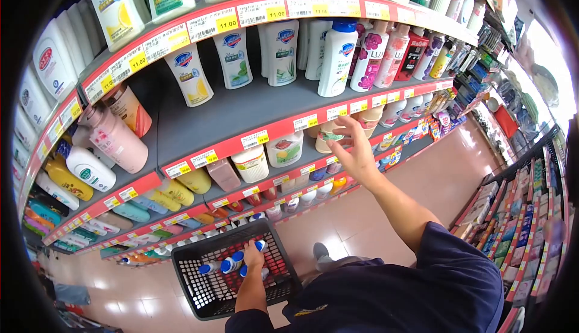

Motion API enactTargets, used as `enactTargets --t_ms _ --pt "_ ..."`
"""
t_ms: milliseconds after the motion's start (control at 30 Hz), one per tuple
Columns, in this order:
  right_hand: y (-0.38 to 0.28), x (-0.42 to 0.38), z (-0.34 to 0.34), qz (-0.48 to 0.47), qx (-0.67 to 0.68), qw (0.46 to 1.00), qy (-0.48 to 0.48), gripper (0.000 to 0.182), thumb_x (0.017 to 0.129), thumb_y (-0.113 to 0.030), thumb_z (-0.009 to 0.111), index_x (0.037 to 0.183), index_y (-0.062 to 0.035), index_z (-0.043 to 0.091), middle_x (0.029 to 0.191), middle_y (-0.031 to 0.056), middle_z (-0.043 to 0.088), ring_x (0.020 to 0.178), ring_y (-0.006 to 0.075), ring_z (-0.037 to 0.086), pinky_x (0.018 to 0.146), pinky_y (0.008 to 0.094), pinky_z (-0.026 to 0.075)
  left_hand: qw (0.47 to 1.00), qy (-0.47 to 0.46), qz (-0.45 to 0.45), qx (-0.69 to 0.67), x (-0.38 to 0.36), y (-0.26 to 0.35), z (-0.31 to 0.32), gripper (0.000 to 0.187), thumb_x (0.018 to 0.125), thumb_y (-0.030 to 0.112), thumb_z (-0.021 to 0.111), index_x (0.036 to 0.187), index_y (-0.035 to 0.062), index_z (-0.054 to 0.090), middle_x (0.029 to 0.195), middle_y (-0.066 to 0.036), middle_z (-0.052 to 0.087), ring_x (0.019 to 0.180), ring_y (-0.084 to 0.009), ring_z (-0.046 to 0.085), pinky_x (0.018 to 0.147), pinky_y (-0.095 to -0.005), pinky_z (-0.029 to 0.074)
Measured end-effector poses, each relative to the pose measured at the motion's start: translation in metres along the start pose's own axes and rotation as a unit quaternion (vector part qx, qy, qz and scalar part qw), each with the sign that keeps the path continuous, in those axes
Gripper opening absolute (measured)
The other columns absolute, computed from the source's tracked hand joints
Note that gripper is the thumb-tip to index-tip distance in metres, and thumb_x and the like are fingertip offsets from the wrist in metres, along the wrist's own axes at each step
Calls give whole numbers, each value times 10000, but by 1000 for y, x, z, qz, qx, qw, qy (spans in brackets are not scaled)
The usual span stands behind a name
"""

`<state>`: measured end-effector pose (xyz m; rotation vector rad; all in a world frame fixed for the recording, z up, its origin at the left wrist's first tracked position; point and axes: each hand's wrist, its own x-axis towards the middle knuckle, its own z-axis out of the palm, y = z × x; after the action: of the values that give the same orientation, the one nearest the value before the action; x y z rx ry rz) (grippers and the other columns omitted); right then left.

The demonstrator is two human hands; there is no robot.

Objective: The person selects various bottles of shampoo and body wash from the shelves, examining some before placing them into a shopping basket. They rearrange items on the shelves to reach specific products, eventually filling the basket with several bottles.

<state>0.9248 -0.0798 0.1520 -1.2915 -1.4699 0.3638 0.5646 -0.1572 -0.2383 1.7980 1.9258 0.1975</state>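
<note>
Over the black basket (181, 279), my left hand (254, 257) reaches in, its fingers on a blue-capped bottle (260, 245). Several more blue-capped bottles (231, 263) lie in the basket. My right hand (351, 149) is raised in front of the shelf edge with the price tags, fingers apart, nothing in it. Beyond that hand, a cream-coloured container (327, 138) stands on the shelf below. A white bottle with a blue cap (338, 58) stands upright on the shelf above it, beside the pink LUX bottle (369, 58).
White bottles (233, 58) stand spaced along the grey shelf (241, 113). Pink bottles (120, 140) stand at the left. Another stocked shelf (518, 230) runs along the right. Tiled floor (325, 221) shows between the shelves, with a shoe (320, 250) on it.
</note>
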Motion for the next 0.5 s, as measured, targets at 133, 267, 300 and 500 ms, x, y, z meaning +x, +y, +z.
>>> enactTargets --t_ms 133,267,300,500 --pt "9 31 -6 -10 5 999 32 593 863 -89 733 1370 -17 435 1289 170 548 1105 242 611 860 348 521 1000 -8 -18 23 0 -3 8 538 741 105 808 1179 60 500 1182 -203 570 1104 -417 591 896 -472 536" --pt "6 66 -7 -33 -47 995 86 676 852 -135 759 1402 -1 389 1341 186 518 1174 267 578 908 373 506 998 -36 -40 36 -5 -4 10 541 773 152 795 1193 51 470 1198 -205 556 1146 -411 567 887 -473 543" --pt "8 76 -5 -50 -48 992 102 754 829 -156 780 1421 29 352 1359 220 496 1230 313 540 982 406 471 997 -44 -50 48 -5 -4 10 542 781 163 790 1197 50 463 1204 -204 551 1159 -409 560 884 -473 545" --pt "26 127 6 -113 -178 961 178 929 805 -198 807 1490 64 237 1410 277 430 1325 348 455 1060 417 423 998 -21 -18 57 -18 8 5 637 792 177 774 1302 49 415 1326 -221 473 1257 -435 470 902 -479 549"
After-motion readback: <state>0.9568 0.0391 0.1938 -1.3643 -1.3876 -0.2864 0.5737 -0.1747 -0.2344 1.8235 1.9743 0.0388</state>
